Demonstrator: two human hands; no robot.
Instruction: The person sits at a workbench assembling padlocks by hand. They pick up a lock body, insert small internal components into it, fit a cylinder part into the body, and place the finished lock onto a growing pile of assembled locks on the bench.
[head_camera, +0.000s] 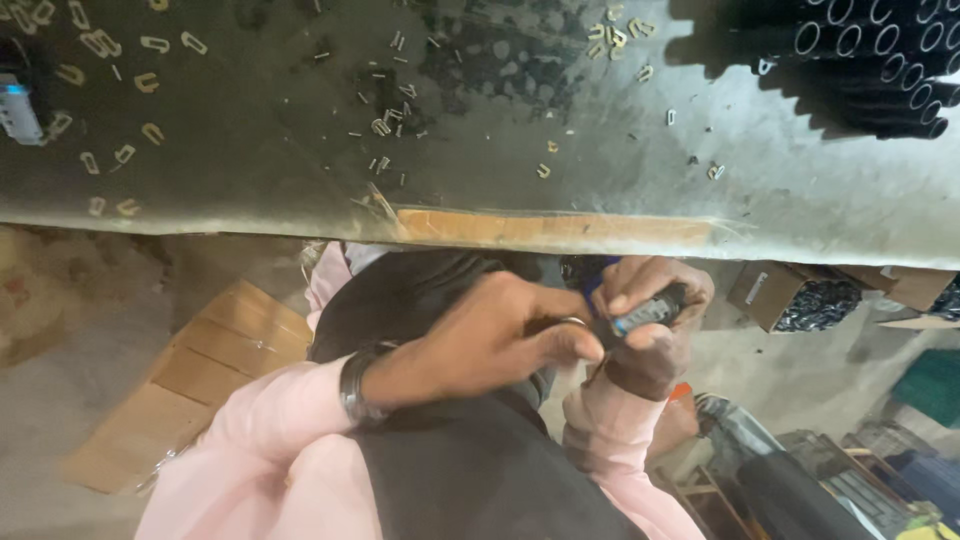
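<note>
A big grey table (250, 150) fills the top of the view, worn and dusty. Its front edge has a strip of brown tape (555, 228), maybe to cover a rough spot. A stack of black tubes (880, 60) lies at the far right corner, pushed out of the way. Flat cardboard (190, 380) rests on the floor below, and an open box (790, 295) sits under the table edge.

The person in pink sleeves holds both hands low, just in front of the table edge, close to the body where it is easy to see. The right hand (650, 335) wraps round a small dark part (650, 310) with a bit of blue on it, fingers curled tight so it stays put. The left hand (490, 335) reaches across, finger and thumb pressed together at the end of that part. I cannot tell what they pinch.

Many tiny metal clips (390, 115) lie scattered on the table, within easy reach.
</note>
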